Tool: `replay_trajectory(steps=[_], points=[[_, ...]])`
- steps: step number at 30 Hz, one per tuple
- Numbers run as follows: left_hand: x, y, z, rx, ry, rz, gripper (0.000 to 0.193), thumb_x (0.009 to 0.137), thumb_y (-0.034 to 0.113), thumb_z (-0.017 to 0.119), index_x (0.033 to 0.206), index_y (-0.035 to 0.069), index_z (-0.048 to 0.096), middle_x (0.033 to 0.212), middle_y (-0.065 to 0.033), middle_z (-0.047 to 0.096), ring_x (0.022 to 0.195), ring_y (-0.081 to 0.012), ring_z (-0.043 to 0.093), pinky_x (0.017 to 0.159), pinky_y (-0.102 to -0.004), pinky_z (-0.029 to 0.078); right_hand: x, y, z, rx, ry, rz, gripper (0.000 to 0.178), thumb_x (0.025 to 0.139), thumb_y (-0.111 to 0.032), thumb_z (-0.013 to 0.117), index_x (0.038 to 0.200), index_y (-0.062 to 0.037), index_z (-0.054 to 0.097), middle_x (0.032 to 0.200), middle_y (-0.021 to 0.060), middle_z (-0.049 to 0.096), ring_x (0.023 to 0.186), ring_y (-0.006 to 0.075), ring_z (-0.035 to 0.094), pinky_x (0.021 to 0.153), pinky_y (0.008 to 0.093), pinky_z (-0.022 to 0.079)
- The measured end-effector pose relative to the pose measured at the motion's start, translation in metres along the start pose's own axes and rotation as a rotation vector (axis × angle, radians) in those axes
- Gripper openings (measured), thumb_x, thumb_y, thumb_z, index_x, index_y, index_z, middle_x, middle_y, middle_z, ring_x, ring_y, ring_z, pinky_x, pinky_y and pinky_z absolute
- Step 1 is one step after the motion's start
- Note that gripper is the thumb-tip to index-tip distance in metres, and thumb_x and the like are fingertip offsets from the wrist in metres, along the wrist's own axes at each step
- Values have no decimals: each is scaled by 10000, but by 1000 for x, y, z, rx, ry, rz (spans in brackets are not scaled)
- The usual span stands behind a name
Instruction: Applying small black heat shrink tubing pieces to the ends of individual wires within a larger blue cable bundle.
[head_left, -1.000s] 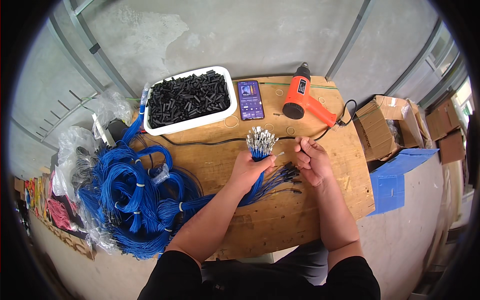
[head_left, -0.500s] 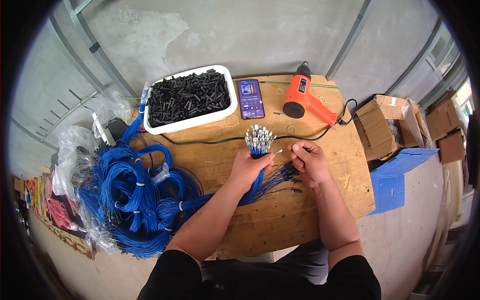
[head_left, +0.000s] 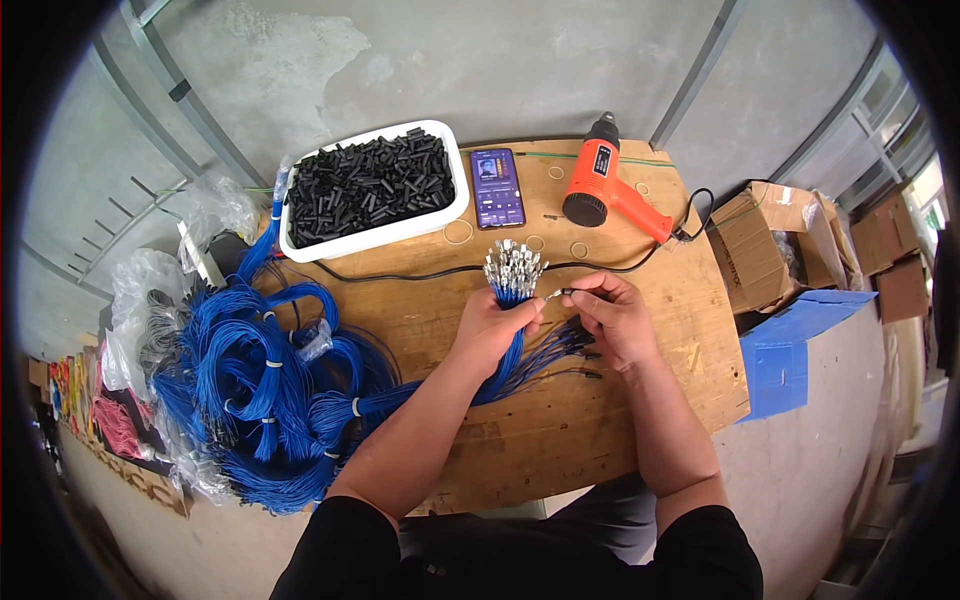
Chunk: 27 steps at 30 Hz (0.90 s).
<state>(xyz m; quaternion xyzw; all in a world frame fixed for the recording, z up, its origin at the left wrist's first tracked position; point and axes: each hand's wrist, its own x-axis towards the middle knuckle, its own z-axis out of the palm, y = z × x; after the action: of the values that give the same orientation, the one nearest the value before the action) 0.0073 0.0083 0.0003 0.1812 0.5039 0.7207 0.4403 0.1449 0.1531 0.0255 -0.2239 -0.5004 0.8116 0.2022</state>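
Observation:
My left hand (head_left: pixel 488 328) is closed round a bundle of blue wires (head_left: pixel 514 290), whose silvery metal terminals (head_left: pixel 514 264) fan out above the fist. One wire's terminal sticks out to the right between the thumb and forefinger. My right hand (head_left: pixel 618 318) pinches a small black sleeve (head_left: pixel 569 291) against the tip of that terminal; how far the sleeve covers it is too small to tell. Below the right hand, loose wire ends with black sleeves (head_left: pixel 590 374) lie on the wooden table (head_left: pixel 560 450). Blue wire coils (head_left: pixel 270 370) are heaped at the left.
A white tub (head_left: pixel 385 239) of short black sleeves stands at the back left. Beside it lie a phone (head_left: pixel 497 190) and an orange heat gun (head_left: pixel 597 182) with a black cord. Rubber bands (head_left: pixel 458 232) are scattered about. Cardboard boxes (head_left: pixel 770 240) stand right of the table.
My right hand has moved slightly left to the protruding wire terminal, bringing the black sleeve against it. My left hand keeps its hold on the bundle. The whole view has shifted a little.

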Motion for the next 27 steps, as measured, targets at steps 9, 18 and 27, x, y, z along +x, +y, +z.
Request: replay_trajectory(steps=[9,18,27], points=[[-1,0,0,27,-10,-19,147,870,105,751,931,-4,672,791,-64,671,683,-135,616,627,-268,487,-2,4,5,-51,82,-71,114,901,7,690,1009,-26,699,779,-7,641,551,23,394,481,185,297],[-2,3,0,-21,-61,-38,128,874,83,747,881,-10,660,770,-54,656,665,-117,614,596,-251,488,0,7,0,-38,48,-117,119,894,27,690,990,-35,723,678,-66,548,529,12,351,466,196,253],[-2,5,-1,3,-111,-33,135,871,96,735,874,-17,661,748,-62,647,644,-122,598,595,-266,473,0,7,-1,-101,19,-191,115,897,31,684,989,-26,722,673,-66,546,530,11,363,468,197,257]])
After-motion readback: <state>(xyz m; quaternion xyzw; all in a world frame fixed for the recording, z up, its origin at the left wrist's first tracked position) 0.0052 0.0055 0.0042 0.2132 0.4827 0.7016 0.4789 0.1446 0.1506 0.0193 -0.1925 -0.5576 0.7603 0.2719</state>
